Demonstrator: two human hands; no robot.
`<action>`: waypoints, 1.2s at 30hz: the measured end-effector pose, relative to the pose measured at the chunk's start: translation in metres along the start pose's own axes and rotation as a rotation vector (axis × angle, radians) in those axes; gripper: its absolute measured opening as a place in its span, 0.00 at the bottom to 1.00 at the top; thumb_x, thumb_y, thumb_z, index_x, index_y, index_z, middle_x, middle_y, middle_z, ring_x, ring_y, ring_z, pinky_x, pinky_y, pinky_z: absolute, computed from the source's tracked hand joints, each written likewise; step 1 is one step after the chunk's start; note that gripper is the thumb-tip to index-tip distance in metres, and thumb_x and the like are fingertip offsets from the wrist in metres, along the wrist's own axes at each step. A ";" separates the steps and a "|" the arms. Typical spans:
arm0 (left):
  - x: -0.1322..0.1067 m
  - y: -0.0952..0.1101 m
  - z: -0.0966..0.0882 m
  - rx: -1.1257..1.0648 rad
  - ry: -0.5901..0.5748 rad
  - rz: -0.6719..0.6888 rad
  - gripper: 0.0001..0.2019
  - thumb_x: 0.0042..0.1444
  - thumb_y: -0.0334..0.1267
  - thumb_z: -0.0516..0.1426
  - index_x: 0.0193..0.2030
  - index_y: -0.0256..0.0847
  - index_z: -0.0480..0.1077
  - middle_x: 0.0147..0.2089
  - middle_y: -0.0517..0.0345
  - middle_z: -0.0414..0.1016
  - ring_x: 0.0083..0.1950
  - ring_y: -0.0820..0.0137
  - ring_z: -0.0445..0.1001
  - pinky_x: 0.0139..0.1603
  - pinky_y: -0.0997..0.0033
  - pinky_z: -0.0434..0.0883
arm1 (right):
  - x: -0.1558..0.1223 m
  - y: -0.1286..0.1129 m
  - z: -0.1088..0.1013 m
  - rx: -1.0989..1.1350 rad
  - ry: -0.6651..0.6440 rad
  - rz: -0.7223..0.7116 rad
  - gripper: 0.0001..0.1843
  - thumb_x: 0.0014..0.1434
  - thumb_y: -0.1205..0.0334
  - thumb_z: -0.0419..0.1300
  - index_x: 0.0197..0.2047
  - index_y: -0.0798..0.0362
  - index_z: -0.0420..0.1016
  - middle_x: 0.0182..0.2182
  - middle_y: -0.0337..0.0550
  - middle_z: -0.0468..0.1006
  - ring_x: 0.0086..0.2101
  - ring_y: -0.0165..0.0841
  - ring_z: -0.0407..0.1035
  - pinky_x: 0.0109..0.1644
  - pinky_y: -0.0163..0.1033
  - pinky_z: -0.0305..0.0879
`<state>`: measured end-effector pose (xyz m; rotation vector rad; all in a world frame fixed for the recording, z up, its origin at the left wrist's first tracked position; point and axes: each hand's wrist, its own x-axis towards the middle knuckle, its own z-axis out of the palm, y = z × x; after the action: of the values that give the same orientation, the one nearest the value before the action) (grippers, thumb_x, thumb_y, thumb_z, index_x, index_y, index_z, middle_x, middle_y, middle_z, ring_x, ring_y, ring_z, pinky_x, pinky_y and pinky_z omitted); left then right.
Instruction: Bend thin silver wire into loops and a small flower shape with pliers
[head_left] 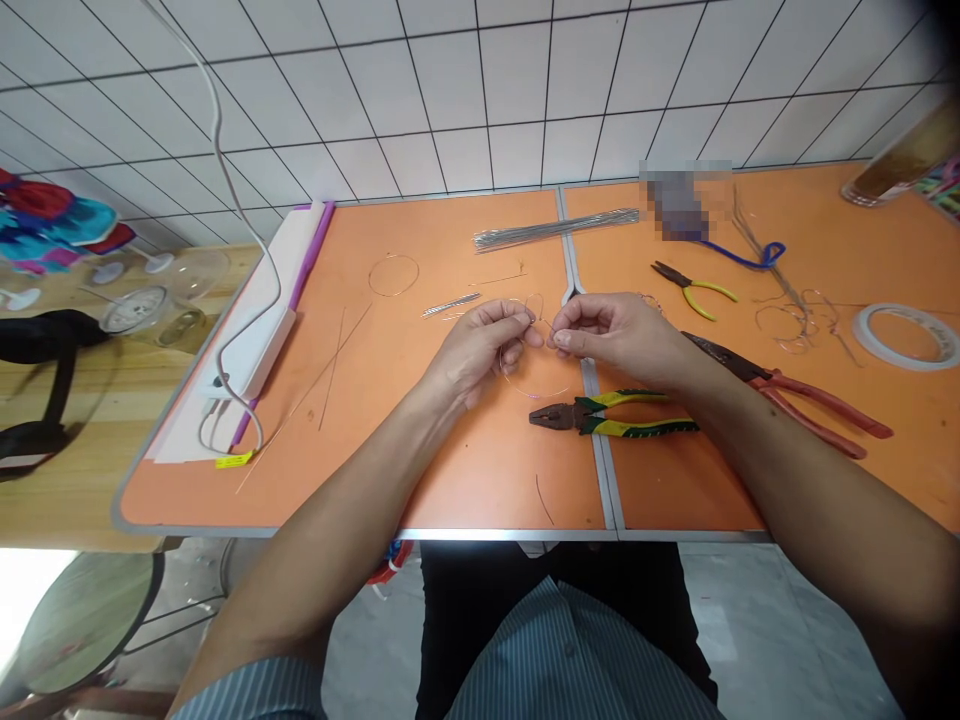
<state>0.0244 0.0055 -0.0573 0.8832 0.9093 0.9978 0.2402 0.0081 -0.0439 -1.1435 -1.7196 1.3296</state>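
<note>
Striped shirt (562,655) sits nearest me; over the orange worktop (472,485), my left hand (486,345) and right hand (619,335) pinch a thin wire loop (534,396), each grip narrow.

My orange desk (480,480), split by a metal strip (609,485).
On it I have a bundle of silvery wires (555,229) and yellow-and-green pliers (589,414) (both lying across the strip), a thin wire ring (394,254) at left, and, at right, small yellow-handled pliers (687,283), larger red-handled pliers (769,380), tangled wires (805,326) and a white ring-shaped roll (867,334).

Brightly lit, wide-angle distortion, dark upper-right corner
</note>
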 end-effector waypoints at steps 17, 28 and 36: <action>-0.002 0.000 -0.002 -0.012 0.022 0.120 0.11 0.59 0.39 0.70 0.44 0.37 0.78 0.36 0.53 0.86 0.26 0.74 0.78 0.31 0.74 0.76 | 0.001 -0.003 -0.005 0.082 0.149 -0.074 0.24 0.55 0.39 0.80 0.37 0.50 0.82 0.33 0.42 0.81 0.34 0.35 0.77 0.42 0.45 0.76; -0.003 0.001 0.000 0.023 0.027 0.163 0.12 0.58 0.40 0.71 0.42 0.39 0.75 0.35 0.56 0.86 0.23 0.75 0.75 0.27 0.75 0.72 | 0.000 -0.006 -0.003 0.070 0.113 -0.054 0.18 0.57 0.46 0.80 0.36 0.49 0.83 0.32 0.42 0.81 0.35 0.36 0.77 0.44 0.45 0.77; -0.002 0.000 -0.001 0.016 -0.001 0.162 0.13 0.58 0.42 0.71 0.43 0.39 0.76 0.34 0.56 0.86 0.22 0.76 0.74 0.25 0.76 0.72 | 0.000 -0.005 -0.003 0.074 0.104 -0.041 0.20 0.55 0.43 0.81 0.35 0.49 0.84 0.31 0.41 0.82 0.34 0.35 0.77 0.42 0.42 0.77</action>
<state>0.0232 0.0036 -0.0575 0.9826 0.8560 1.1301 0.2418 0.0085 -0.0385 -1.1100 -1.5985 1.2753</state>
